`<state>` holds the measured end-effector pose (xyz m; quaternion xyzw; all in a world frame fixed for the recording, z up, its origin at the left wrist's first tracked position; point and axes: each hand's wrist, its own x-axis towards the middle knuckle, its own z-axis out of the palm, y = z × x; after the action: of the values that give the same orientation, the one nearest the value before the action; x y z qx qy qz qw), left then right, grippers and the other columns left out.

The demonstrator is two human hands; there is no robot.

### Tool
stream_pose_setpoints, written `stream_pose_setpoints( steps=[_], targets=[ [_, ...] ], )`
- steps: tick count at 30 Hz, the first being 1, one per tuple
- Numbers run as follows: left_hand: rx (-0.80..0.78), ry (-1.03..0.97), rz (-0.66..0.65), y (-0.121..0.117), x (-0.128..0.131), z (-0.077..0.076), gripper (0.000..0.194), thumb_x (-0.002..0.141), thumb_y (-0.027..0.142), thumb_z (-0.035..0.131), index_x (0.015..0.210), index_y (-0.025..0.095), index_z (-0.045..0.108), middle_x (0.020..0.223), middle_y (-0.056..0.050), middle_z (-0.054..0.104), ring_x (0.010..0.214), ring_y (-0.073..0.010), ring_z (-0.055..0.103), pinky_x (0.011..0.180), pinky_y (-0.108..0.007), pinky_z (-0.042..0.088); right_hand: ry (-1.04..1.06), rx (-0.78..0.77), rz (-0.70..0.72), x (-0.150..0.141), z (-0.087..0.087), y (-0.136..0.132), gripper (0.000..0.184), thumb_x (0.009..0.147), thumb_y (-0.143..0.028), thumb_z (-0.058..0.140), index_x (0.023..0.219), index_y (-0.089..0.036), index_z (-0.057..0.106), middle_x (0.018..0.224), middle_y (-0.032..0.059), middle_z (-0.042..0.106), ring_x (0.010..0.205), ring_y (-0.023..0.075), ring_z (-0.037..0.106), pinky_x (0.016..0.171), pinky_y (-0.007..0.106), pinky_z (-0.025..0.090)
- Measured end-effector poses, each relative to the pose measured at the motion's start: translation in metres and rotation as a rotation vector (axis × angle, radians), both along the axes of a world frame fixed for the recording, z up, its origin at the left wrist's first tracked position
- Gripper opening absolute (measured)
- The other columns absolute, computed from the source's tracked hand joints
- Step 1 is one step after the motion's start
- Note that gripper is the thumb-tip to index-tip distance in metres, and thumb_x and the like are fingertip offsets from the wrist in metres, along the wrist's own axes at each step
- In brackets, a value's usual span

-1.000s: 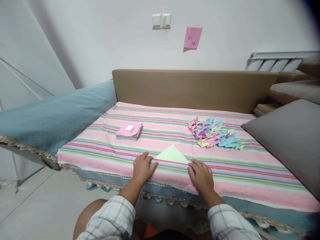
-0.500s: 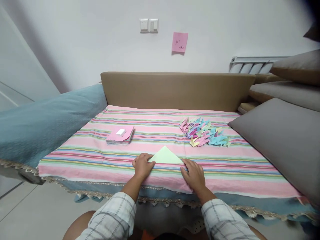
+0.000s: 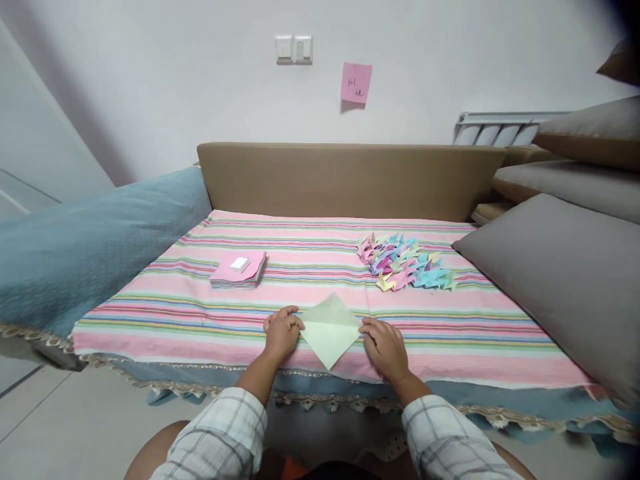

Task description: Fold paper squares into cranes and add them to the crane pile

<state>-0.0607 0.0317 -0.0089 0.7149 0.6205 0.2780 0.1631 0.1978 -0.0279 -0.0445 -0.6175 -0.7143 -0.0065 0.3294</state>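
Observation:
A pale green square of origami paper (image 3: 330, 340) lies turned as a diamond on the striped cloth, with a crease running across it from side to side. Its upper half looks darker than its lower half. At the left corner, my left hand (image 3: 283, 333) pinches the paper between thumb and fingers. My right hand (image 3: 386, 347) grips the right corner the same way. Beyond the hands to the left sits a stack of coloured paper (image 3: 237, 275) with a small white block (image 3: 240, 265) on top. Folded paper cranes (image 3: 405, 263) in several colours lie together at the right.
The striped cloth (image 3: 150, 313) covers a seat with a brown backrest (image 3: 350, 180). A blue covered armrest (image 3: 110, 233) bounds the left side. Grey cushions (image 3: 560, 280) are piled at the right. A pink note (image 3: 356, 83) and light switches (image 3: 294, 50) are on the wall.
The green paper was a folded triangle and is now opened out into a diamond, its near corner pointing towards me. Both hands remain at the side corners.

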Motion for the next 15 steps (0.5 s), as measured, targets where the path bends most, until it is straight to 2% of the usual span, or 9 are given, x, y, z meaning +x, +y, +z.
stream_pose_setpoints(
  steps=[6,11,15],
  targets=[
    [0.067,0.086,0.013,-0.0075,0.0023,0.0035,0.011,0.07,0.028,0.057,0.073,0.026,0.067,0.123,0.0,0.058,0.113,-0.0249,0.05,0.1,-0.048,0.026,-0.002,-0.014,0.019,0.0015,-0.0001,-0.0003,0.023,0.083,-0.023,0.045,0.094,-0.026,0.066,0.113,0.0013,0.064,0.103,0.0196,0.054,0.087,0.036,0.035],
    [0.1,0.18,-0.014,-0.0086,0.0038,0.0019,0.031,0.07,0.035,0.06,0.101,0.03,0.065,0.13,-0.004,0.053,0.115,-0.0278,0.047,0.099,-0.049,0.027,-0.014,0.001,0.026,0.0021,0.0001,-0.0008,0.027,0.086,-0.028,0.044,0.102,-0.027,0.065,0.111,0.0021,0.065,0.102,0.02,0.055,0.087,0.036,0.036],
    [0.1,0.241,-0.036,-0.0074,0.0033,0.0006,0.034,0.074,0.035,0.057,0.107,0.033,0.064,0.135,-0.005,0.049,0.118,-0.0298,0.045,0.099,-0.052,0.025,-0.016,-0.013,0.042,0.0026,0.0008,-0.001,0.027,0.087,-0.029,0.044,0.104,-0.028,0.065,0.111,0.0016,0.065,0.102,0.0197,0.055,0.086,0.036,0.036]
  ],
)
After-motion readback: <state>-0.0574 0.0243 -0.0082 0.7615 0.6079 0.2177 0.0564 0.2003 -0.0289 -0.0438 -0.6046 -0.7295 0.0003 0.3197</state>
